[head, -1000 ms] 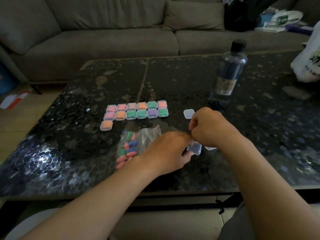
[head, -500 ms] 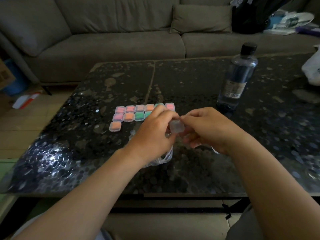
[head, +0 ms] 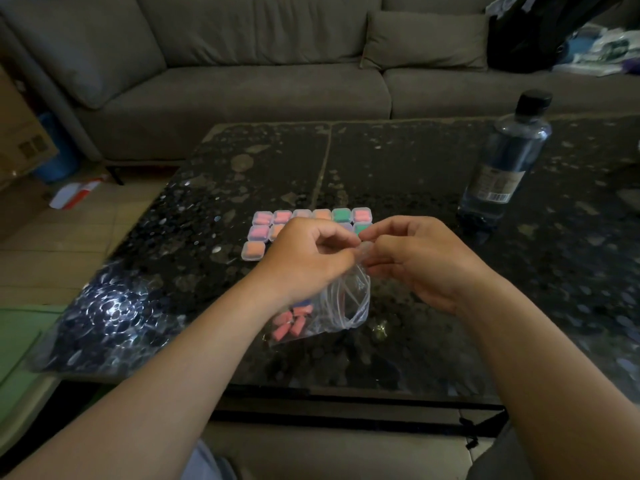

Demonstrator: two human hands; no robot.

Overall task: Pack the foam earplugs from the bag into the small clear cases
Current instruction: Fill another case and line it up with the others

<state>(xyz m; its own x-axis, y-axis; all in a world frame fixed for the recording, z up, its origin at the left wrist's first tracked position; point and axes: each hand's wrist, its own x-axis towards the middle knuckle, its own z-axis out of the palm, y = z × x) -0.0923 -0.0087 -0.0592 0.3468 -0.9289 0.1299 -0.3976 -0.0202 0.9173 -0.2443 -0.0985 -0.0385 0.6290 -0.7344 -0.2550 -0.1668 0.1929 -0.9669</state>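
Note:
Both hands meet above the dark table (head: pixel 398 174). A small clear case (head: pixel 363 249) sits between them, pinched by the fingertips of my left hand (head: pixel 306 259) and my right hand (head: pixel 419 261). Whether the case is open or closed is hidden by the fingers. Just below the hands lies the clear plastic bag (head: pixel 341 306) with several pink and blue foam earplugs (head: pixel 291 322) inside. Behind the hands stand rows of filled cases (head: pixel 313 216) in pink, orange and green, partly covered by my left hand.
A water bottle (head: pixel 505 161) with a black cap stands at the right rear of the table. A grey sofa (head: pixel 242 74) runs along the far side, with bags on its right end. A cardboard box and papers lie on the floor at left.
Both hands lifted the clear case off the table and now hold it above the bag. The view has shifted right, so the bottle sits further right.

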